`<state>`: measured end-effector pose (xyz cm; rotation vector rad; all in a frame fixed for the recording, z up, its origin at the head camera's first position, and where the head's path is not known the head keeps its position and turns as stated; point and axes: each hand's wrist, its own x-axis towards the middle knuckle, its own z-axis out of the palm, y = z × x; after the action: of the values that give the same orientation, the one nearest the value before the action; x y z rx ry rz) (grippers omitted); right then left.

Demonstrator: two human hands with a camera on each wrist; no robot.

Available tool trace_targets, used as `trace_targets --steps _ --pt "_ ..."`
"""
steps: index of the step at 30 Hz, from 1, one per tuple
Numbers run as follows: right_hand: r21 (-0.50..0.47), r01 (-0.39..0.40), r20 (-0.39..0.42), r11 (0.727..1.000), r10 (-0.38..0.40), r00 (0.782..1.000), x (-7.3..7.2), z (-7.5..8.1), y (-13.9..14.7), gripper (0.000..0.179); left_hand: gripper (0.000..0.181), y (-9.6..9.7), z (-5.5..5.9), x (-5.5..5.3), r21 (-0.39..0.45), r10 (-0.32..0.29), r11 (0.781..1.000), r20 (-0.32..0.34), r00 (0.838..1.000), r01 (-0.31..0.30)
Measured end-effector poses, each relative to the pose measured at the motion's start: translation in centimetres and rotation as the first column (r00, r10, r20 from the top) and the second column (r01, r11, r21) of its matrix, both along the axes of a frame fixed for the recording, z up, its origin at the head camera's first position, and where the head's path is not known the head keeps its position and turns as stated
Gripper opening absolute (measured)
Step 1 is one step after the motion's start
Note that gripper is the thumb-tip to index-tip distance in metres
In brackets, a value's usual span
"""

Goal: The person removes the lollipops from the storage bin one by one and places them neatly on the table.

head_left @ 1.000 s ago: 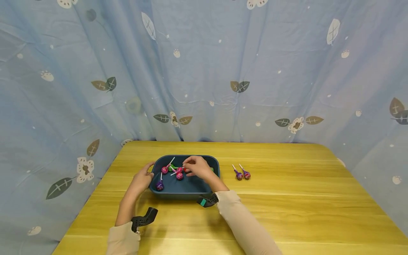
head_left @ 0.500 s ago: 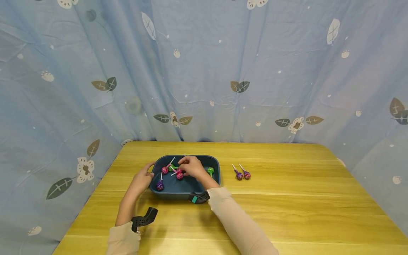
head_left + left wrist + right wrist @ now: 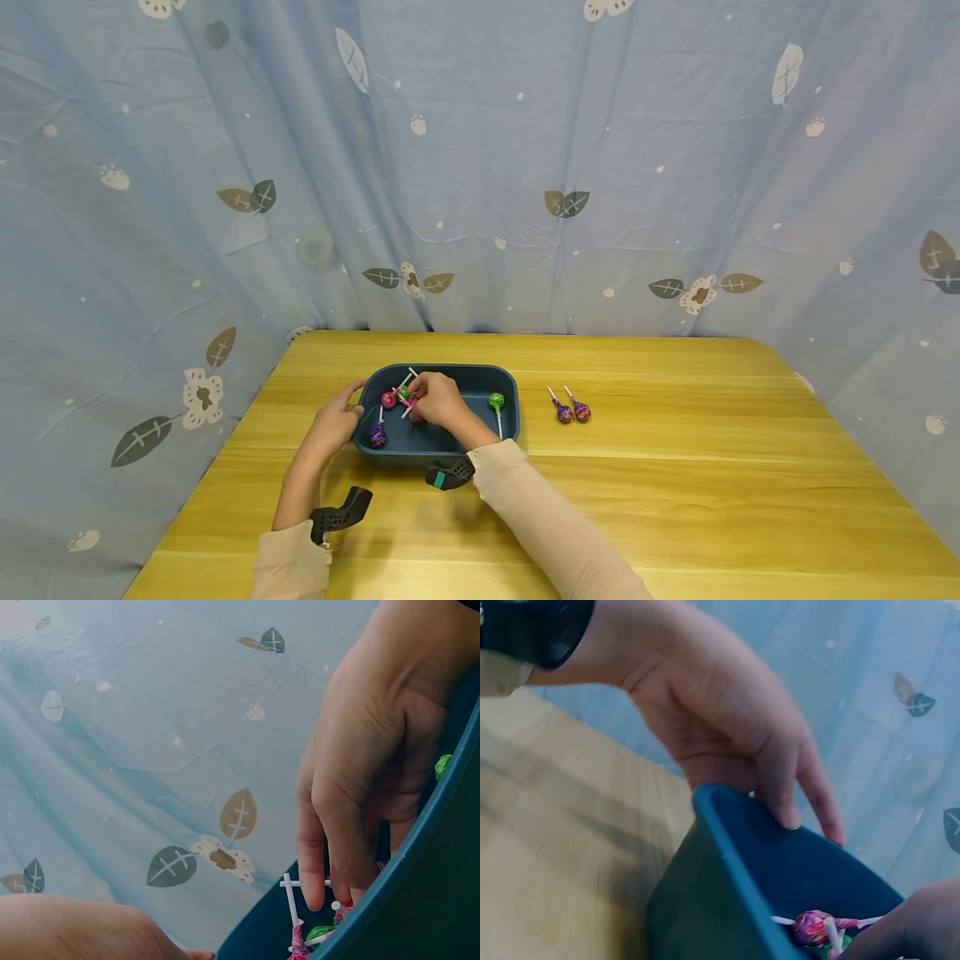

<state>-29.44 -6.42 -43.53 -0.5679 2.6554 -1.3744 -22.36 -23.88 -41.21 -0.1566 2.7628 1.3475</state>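
Note:
My left hand [image 3: 333, 421] grips the left rim of a dark blue plastic bin [image 3: 480, 387], its thumb inside the wall in the right wrist view. My right hand [image 3: 442, 402] reaches down into the bin's left half and pinches a lollipop; a white stick [image 3: 287, 883] shows past the fingers, while the candy head is mostly hidden. Close by lie a pink lollipop [image 3: 388, 400] and a green lollipop [image 3: 405, 392]. Another pink lollipop [image 3: 417, 414] is partly covered by the hand. Nearer the front left corner rests a purple lollipop [image 3: 377, 436].
A second green lollipop [image 3: 497, 402] lies at the bin's right end, its stick toward the front. Two purple lollipops [image 3: 582, 412] sit side by side on the wooden table [image 3: 675, 483] right of the bin. A patterned blue curtain [image 3: 480, 167] hangs behind.
My right hand has moved left inside the bin with the lollipop and lowered among the pink ones. The green lollipop at the right end is uncovered. My left hand stays put.

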Motion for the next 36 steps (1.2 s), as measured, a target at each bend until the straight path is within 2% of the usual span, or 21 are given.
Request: trace_targets --steps 8,14,21,25,28,32,36 --pt "0.053 -0.001 -0.045 0.999 0.004 0.999 0.4 -0.1 -0.1 0.030 0.050 0.0 -0.1 -0.1 0.000 0.003 1.000 -0.001 1.000 -0.003" --pt "0.047 -0.004 -0.068 0.999 0.007 0.998 0.3 -0.5 -0.1 0.030 0.050 0.1 -0.1 -0.2 -0.007 0.000 1.000 -0.004 1.000 0.000" --pt "0.010 -0.011 -0.011 1.000 0.011 1.000 0.8 -0.2 0.5 0.027 0.051 -0.1 0.0 -0.1 -0.011 -0.013 1.000 0.002 1.000 0.013" --pt "-0.052 -0.054 0.061 0.997 0.057 0.997 1.1 0.0 1.2 0.024 0.051 -0.2 -0.1 -0.1 -0.013 -0.015 1.000 0.006 1.000 0.015" --pt "-0.146 -0.089 0.163 0.985 0.113 0.980 1.2 0.3 1.8 0.023 0.051 -0.3 -0.2 -0.2 0.001 -0.010 1.000 0.009 1.000 0.010" --pt "-0.254 -0.101 0.297 0.962 0.177 0.938 1.5 0.5 2.6 0.023 0.051 -0.3 -0.3 -0.2 -0.003 -0.008 1.000 0.012 1.000 0.008" --pt "-0.302 -0.118 0.352 0.946 0.225 0.908 1.6 0.7 3.4 0.025 0.051 -0.3 -0.3 -0.2 -0.012 -0.007 1.000 0.015 1.000 0.007"
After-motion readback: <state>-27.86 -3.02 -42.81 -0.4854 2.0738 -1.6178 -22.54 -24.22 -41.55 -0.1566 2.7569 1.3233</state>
